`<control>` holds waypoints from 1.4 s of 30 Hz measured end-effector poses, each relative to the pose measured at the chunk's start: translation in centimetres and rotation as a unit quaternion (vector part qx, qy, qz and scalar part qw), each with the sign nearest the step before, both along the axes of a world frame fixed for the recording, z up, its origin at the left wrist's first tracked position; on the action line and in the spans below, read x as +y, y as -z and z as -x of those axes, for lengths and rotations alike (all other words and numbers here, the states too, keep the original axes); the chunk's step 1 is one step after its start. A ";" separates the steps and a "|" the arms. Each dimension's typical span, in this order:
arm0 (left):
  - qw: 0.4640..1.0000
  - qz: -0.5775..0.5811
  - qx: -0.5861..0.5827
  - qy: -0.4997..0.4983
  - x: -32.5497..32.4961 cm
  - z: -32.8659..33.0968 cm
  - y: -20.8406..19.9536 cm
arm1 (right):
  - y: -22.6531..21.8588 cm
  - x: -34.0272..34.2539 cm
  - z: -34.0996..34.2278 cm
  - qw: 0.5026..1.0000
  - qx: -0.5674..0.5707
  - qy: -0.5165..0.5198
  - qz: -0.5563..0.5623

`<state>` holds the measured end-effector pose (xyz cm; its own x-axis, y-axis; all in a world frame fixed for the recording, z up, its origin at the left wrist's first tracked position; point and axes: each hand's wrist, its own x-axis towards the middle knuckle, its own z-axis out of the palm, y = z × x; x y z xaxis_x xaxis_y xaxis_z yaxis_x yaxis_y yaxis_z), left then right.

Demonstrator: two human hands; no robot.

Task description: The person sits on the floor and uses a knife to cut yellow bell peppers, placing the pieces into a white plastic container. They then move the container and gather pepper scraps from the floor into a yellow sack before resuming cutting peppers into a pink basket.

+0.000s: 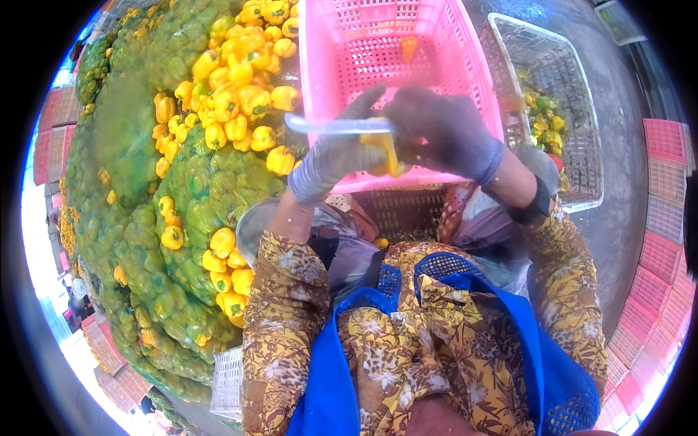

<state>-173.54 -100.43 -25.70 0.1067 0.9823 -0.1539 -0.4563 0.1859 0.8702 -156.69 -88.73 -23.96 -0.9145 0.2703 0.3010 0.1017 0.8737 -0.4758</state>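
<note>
My gloved left hand (336, 154) is closed round a yellow bell pepper (387, 154), partly hidden between the two hands. From my gloved right hand (445, 132), also closed, a knife (338, 126) points left, its pale blade passing across the upper part of the pepper; its handle is hidden in the fingers. Motion blurs both hands. They are held over the near end of a pink plastic crate (486, 80), and a small yellow-orange pepper piece (408, 49) lies inside it.
Loose yellow peppers (236, 102) lie on and among green mesh sacks (211, 182) at left. A white-rimmed crate (590, 138) at right holds green and yellow scraps (544, 123). Stacked red crates (658, 269) line the far right. A white crate (227, 381) stands beside my left elbow.
</note>
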 end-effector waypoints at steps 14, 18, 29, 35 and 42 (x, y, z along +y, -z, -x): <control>0.994 -0.039 0.092 -0.052 -0.9 -1.6 0.1 | -0.2 0.1 -1.0 0.898 -0.039 0.024 0.437; 0.993 -0.061 0.083 -0.055 -0.5 -2.6 -0.2 | -1.1 -0.3 -1.8 0.819 -0.075 0.092 0.562; 0.973 0.077 0.099 -0.196 0.6 -6.8 3.6 | 3.3 -0.6 -3.6 0.984 0.086 0.096 0.126; 0.980 -0.008 0.176 -0.096 0.2 -5.8 1.8 | -0.5 1.1 -5.6 0.710 -0.085 0.054 0.697; 0.846 -0.016 0.533 -0.004 0.6 -4.6 0.7 | -1.0 3.9 -8.0 0.884 -0.112 0.062 0.450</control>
<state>-168.92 -99.80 -26.38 -0.0828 0.9877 -0.1326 0.5904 0.1558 0.7919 -148.71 -84.88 -22.91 -0.8706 0.4104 -0.2714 0.3491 0.1266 -0.9285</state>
